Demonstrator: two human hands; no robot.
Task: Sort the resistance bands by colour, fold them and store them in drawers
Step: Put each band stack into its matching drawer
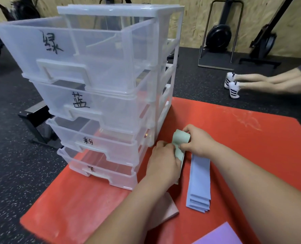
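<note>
A forearm [128,208] half hides the pink band [170,208]; the bottom edge crops the purple band [222,235].

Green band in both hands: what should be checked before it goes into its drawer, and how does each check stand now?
1. Left hand and right hand both grip the green band: ok.
2. Fold finished: not ok, far end only curled over.
3. Top drawer, marked green, pulled out: ok.
4. No other colour seen in it: ok.
5. Blue stack apart from the green band: ok.
6. Band count under the left hand: cannot tell.
</note>
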